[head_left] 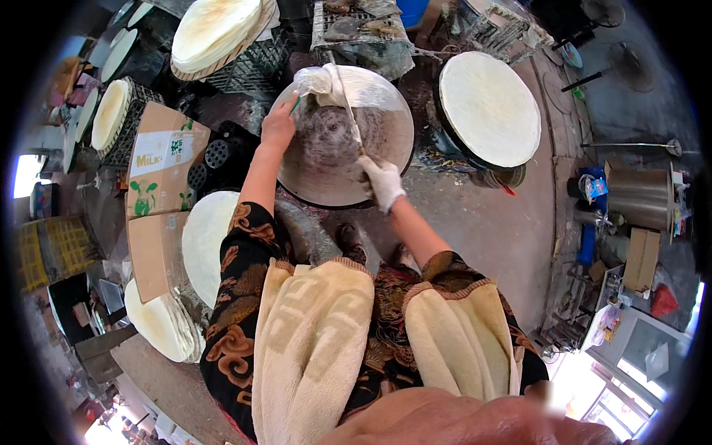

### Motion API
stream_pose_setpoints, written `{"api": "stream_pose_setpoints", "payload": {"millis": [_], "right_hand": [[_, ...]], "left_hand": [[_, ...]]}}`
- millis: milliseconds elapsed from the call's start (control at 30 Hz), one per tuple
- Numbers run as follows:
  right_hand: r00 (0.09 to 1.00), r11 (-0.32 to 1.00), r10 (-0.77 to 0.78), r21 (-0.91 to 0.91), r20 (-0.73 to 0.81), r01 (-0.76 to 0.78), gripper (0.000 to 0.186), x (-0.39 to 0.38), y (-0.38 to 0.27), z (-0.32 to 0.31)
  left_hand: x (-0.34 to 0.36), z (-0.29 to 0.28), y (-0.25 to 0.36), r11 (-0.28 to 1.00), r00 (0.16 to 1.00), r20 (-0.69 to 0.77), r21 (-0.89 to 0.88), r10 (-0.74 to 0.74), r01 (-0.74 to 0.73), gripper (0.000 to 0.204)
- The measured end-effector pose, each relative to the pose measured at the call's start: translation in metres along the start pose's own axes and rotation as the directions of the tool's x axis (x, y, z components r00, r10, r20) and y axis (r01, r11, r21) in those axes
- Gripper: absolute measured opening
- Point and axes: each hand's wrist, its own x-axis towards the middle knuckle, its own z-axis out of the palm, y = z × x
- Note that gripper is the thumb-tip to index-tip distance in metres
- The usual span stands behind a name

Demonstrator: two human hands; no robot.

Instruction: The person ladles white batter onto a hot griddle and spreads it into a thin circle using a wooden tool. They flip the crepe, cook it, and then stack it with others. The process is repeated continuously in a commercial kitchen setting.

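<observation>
Ahead of me lies a large round griddle [315, 174], its middle darkened and dusty. On its far side a crumpled wad of pale dough or wrap [319, 83] is bunched up, beside a smooth whitish layer [378, 90]. My left hand [277, 124] is bare and closed at the griddle's left rim, round a thin green handle [297, 102]; what the handle ends in is hidden by the wad. My right hand [383, 183], in a white glove, grips a long thin stick [350, 111] over the near right side. The stick slants across the griddle and past the wad.
A second round plate bears a pale flatbread [489, 110] to the right. Stacks of flatbreads [216, 33] stand on crates at the far left. Nearer left are a cardboard box [165, 159], black perforated cylinders [216, 153] and another flatbread stack [159, 322]. A grimy metal stand [361, 33] is behind the griddle.
</observation>
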Motion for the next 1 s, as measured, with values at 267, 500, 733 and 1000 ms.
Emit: {"api": "stream_pose_setpoints", "payload": {"millis": [267,500,733,1000], "right_hand": [[0.999,0.998,-0.029,-0.066,-0.044,0.026,0.044,0.005,-0.013,-0.028],[0.981,0.989,0.006,-0.145,0.195,0.023,0.037,0.047,-0.041,0.005],[0.982,0.961,-0.023,-0.266,0.189,0.074,0.040,0.079,-0.089,-0.075],[0.889,0.873,0.057,-0.454,0.454,0.176,0.044,0.096,-0.099,-0.053]], "left_hand": [[-0.015,-0.023,-0.009,0.995,0.995,0.003,-0.024,-0.098,0.098,0.063],[-0.028,-0.017,-0.017,0.983,0.965,-0.189,-0.034,-0.184,0.181,0.062],[-0.061,-0.024,0.005,0.950,0.922,-0.229,-0.068,-0.312,0.305,0.061],[-0.097,-0.020,0.017,0.864,0.813,-0.320,-0.033,-0.486,0.503,0.059]]}}
